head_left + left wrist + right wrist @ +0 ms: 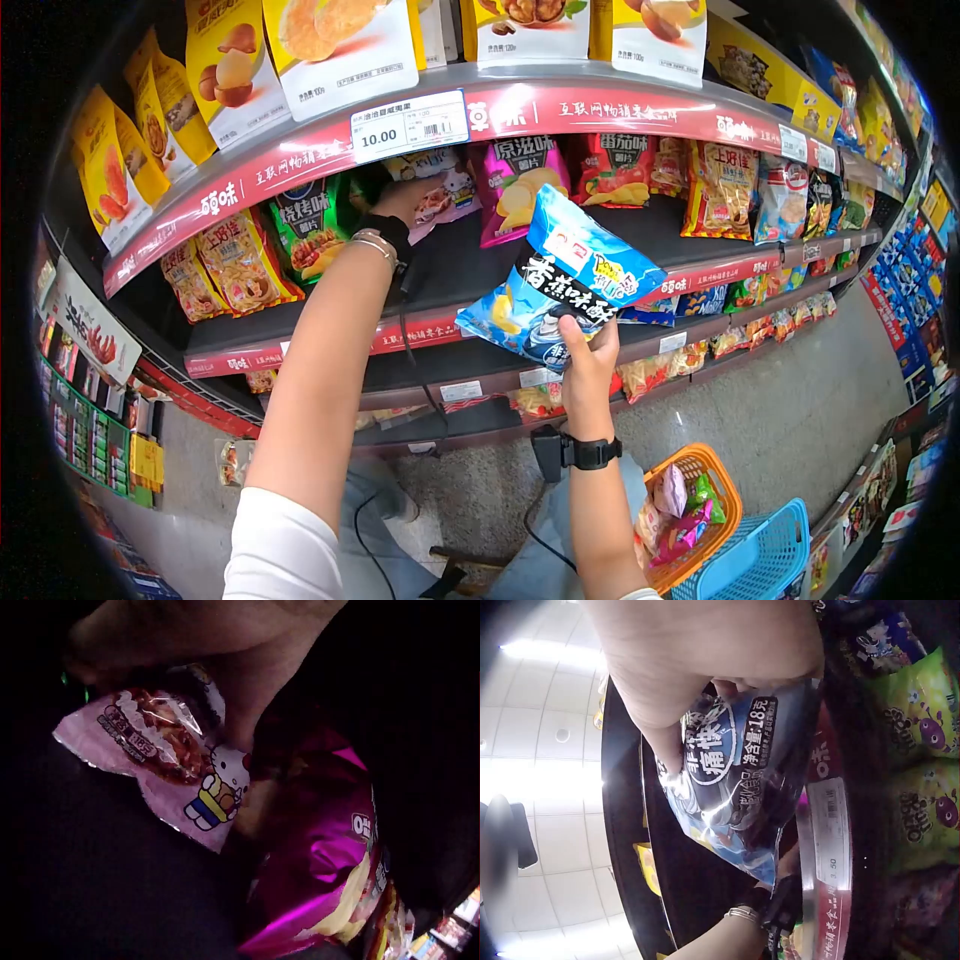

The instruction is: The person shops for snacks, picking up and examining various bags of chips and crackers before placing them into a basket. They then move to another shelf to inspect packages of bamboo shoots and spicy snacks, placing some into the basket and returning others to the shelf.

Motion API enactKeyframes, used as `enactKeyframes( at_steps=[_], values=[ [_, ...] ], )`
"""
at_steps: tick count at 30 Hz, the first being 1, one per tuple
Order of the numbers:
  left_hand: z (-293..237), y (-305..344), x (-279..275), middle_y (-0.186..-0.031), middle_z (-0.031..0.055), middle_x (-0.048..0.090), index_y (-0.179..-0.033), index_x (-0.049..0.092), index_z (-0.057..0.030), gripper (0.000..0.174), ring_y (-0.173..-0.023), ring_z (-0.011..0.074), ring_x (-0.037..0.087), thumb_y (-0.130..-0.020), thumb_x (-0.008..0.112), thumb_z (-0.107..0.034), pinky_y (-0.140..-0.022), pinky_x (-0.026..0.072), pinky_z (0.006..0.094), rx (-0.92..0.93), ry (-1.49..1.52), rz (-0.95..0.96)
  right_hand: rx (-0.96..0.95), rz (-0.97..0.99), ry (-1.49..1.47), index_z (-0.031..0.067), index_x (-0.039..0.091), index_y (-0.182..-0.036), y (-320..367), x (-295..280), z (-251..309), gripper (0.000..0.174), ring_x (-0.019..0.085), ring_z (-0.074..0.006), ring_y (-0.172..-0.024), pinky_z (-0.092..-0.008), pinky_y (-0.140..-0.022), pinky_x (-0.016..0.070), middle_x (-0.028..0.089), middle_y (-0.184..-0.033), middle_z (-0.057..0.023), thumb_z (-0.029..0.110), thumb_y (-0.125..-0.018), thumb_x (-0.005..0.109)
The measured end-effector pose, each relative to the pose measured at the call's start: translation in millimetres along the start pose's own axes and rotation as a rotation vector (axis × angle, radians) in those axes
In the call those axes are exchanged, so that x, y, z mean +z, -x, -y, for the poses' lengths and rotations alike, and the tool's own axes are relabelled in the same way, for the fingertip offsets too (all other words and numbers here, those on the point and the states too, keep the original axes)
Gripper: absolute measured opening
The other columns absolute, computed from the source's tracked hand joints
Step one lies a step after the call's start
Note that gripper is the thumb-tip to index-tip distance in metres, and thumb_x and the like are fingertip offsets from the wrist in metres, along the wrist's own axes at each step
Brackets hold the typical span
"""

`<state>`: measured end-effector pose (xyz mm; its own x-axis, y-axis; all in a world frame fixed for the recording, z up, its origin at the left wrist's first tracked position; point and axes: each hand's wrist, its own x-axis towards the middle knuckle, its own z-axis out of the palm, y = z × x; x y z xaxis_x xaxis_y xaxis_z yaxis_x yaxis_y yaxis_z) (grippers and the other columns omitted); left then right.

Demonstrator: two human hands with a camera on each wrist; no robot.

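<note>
Deep in the shelf, my left hand [408, 197] grips a pink snack bag [176, 769] with a cartoon cat on it. Thumb and fingers close over its upper part in the left wrist view, and some fingers are hidden behind it. Right beside that bag stands a magenta chip bag [520, 185]. My right hand [590, 368] holds a blue snack bag [545, 262] by its lower edge, in front of the shelf. The blue bag is tilted, with its printed front facing me and my thumb across it.
A green chip bag [308, 225] stands left of my left hand, a red chip bag [615, 165] further right. The shelf edge with a price tag [408, 125] overhangs my left hand. On the floor are an orange basket [735, 490] holding several snack bags and a blue basket [790, 535].
</note>
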<state>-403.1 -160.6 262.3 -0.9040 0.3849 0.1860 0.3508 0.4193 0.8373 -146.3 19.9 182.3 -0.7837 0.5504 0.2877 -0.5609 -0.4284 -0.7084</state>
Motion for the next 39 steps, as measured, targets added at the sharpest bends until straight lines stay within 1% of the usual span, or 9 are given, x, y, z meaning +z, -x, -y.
enactKeyframes(
  at_steps=[3, 7, 10, 13, 18, 22, 26, 31, 39],
  values=[
    [3.2, 1.0, -3.7, -0.125, 0.0135, 0.054, -0.125, 0.052, -0.0104, 0.041, -0.115, 0.0229, 0.052, -0.087, 0.044, 0.001, -0.099, 0.0389, 0.0303, 0.233, -0.627, 0.007, 0.009, 0.03, -0.001, -0.0019, 0.041, -0.125, 1.6, -1.9, -3.8, 0.06, 0.051, -0.015, -0.105, -0.0288, -0.093, 0.0387, 0.053, -0.117, -0.0089, 0.009, -0.076, 0.073],
    [-4.8, 15.7, -7.9, -0.119, 0.0146, 0.058, -0.12, 0.053, -0.0056, 0.035, -0.107, 0.0244, 0.058, -0.085, 0.053, -0.002, -0.092, 0.0463, 0.0328, 0.226, -0.362, -0.037, 0.011, 0.036, 0.025, -0.002, 0.041, -0.125, 6.5, -3.6, -7.6, 0.058, 0.051, -0.0149, -0.105, -0.0286, -0.093, 0.0387, 0.053, -0.117, -0.0088, 0.008, -0.077, 0.073],
    [0.2, -2.1, -0.7, -0.106, 0.0155, 0.063, -0.113, 0.055, -0.0001, 0.032, -0.091, 0.0233, 0.065, -0.083, 0.061, -0.011, -0.073, 0.0557, 0.0311, -0.276, 0.552, -0.284, 0.047, -0.012, 0.013, -0.0019, 0.042, -0.124, 11.4, -10.0, -12.6, 0.055, 0.051, -0.0145, -0.103, -0.0285, -0.092, 0.039, 0.054, -0.115, -0.0081, 0.007, -0.079, 0.07],
    [-5.5, 20.9, -4.6, -0.096, 0.0144, 0.064, -0.109, 0.056, 0.0017, 0.036, -0.079, 0.0211, 0.067, -0.08, 0.067, -0.018, -0.056, 0.0574, 0.0281, -0.245, 0.715, -0.296, 0.051, 0.01, 0.028, -0.0017, 0.043, -0.124, 16.0, -11.1, -13.5, 0.052, 0.052, -0.0138, -0.102, -0.0282, -0.091, 0.0389, 0.054, -0.115, -0.0076, 0.007, -0.08, 0.069],
    [-65.4, 108.4, -9.5, -0.099, 0.0111, 0.064, -0.11, 0.056, -0.0012, 0.034, -0.079, 0.0208, 0.067, -0.083, 0.064, -0.02, -0.054, 0.0575, 0.0271, -0.245, 0.868, -0.18, 0.026, -0.003, 0.075, -0.0023, 0.043, -0.124, 27.8, -9.4, -8.0, 0.048, 0.052, -0.0143, -0.103, -0.0279, -0.091, 0.0395, 0.055, -0.116, -0.0081, 0.007, -0.082, 0.067],
    [-59.7, 137.9, -24.2, -0.108, 0.0124, 0.062, -0.114, 0.053, 0.0041, 0.041, -0.092, 0.0173, 0.064, -0.084, 0.065, -0.021, -0.08, 0.0523, 0.0274, -0.244, 0.881, 0.053, 0.029, -0.033, 0.099, -0.0031, 0.043, -0.123, 20.7, -5.7, 1.3, 0.047, 0.052, -0.0143, -0.102, -0.0285, -0.09, 0.04, 0.054, -0.115, -0.0084, 0.01, -0.084, 0.065],
    [-42.7, 147.0, -48.7, -0.116, 0.0131, 0.058, -0.12, 0.047, 0.0062, 0.049, -0.103, 0.0166, 0.059, -0.084, 0.066, -0.02, -0.09, 0.0464, 0.0298, -0.133, 0.807, 0.247, 0.018, 0.053, 0.167, -0.0043, 0.044, -0.122, 7.5, 12.6, 8.5, 0.044, 0.054, -0.0132, -0.1, -0.0268, -0.087, 0.0416, 0.056, -0.113, -0.0083, 0.007, -0.084, 0.064],
    [-26.9, 180.9, -68.1, -0.114, 0.0118, 0.058, -0.121, 0.045, 0.0051, 0.052, -0.103, 0.0158, 0.057, -0.081, 0.068, -0.018, -0.091, 0.0436, 0.0292, -0.009, 0.792, 0.167, -0.025, 0.162, 0.308, -0.0011, 0.051, -0.112, -16.5, 68.7, 12.7, 0.039, 0.056, -0.0109, -0.091, -0.0254, -0.08, 0.0442, 0.06, -0.103, -0.0063, 0.015, -0.082, 0.069],
    [26.0, 283.7, -53.6, -0.097, 0.0116, 0.063, -0.11, 0.048, 0.0024, 0.04, -0.077, 0.019, 0.065, -0.078, 0.07, -0.006, -0.066, 0.0551, 0.0314, 0.114, 0.789, -0.289, -0.066, 0.323, 0.46, -0.0058, 0.049, -0.118, -78.1, 139.5, -35.3, 0.049, 0.055, -0.015, -0.098, -0.0266, -0.085, 0.0431, 0.058, -0.11, -0.0117, 0.009, -0.077, 0.071]
  ],
)
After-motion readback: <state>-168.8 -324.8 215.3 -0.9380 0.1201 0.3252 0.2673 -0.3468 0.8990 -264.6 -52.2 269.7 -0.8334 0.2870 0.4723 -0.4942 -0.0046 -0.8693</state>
